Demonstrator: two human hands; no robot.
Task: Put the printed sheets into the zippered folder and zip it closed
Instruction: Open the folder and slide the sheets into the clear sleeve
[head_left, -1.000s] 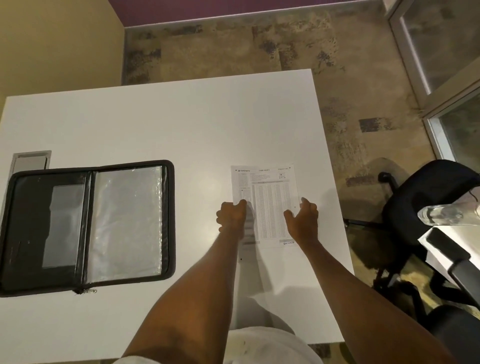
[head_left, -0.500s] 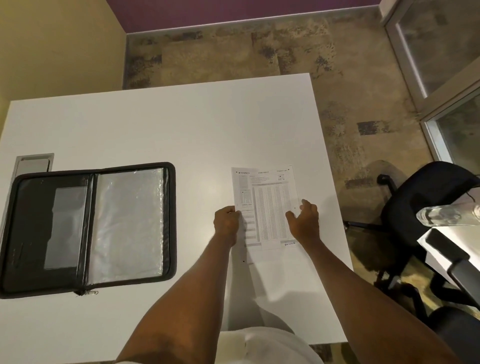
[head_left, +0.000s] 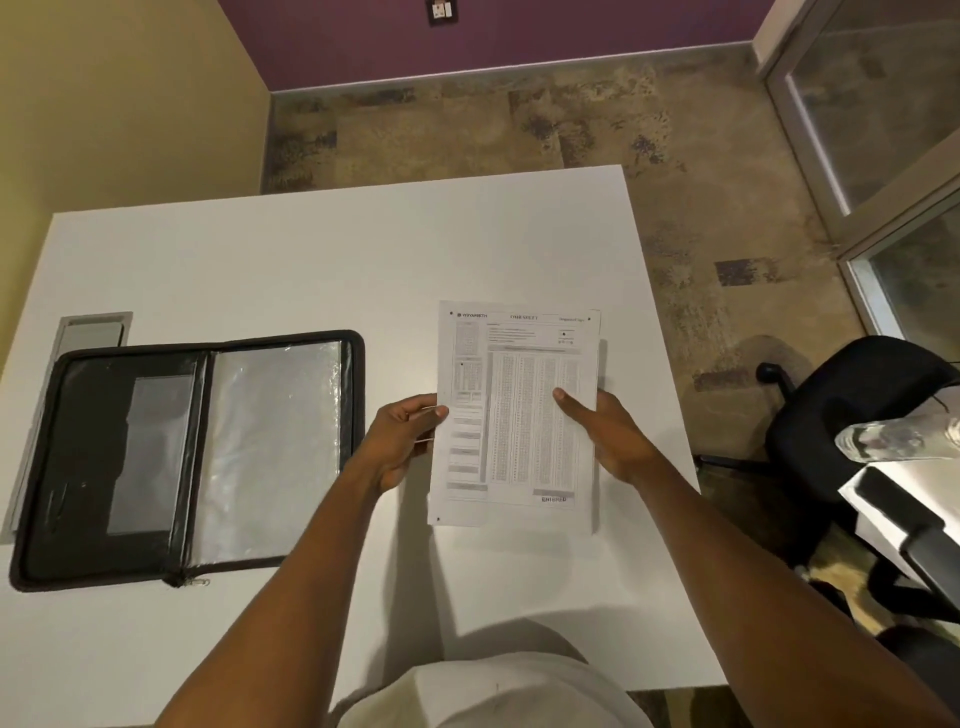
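The printed sheets (head_left: 519, 415), a thin stack with a table of small rows on top, are held just above the white table (head_left: 311, 249) right of centre. My left hand (head_left: 405, 436) pinches the stack's left edge, thumb on top. My right hand (head_left: 608, 436) grips the right edge, thumb lying across the print. The black zippered folder (head_left: 187, 457) lies open flat on the table's left side, apart from the sheets. Its right half shows clear plastic sleeves, its left half a dark pocket with a clear window. The zipper pull (head_left: 195, 582) sits at the folder's near edge.
A grey cable hatch (head_left: 93, 330) is set into the table behind the folder. A black office chair (head_left: 852, 415) stands to the right of the table. A clear bottle (head_left: 893, 439) lies on a second desk at the far right.
Both hands went from pressing on the sheets flat on the table to gripping the stack by its side edges and lifting it. The folder has not moved.
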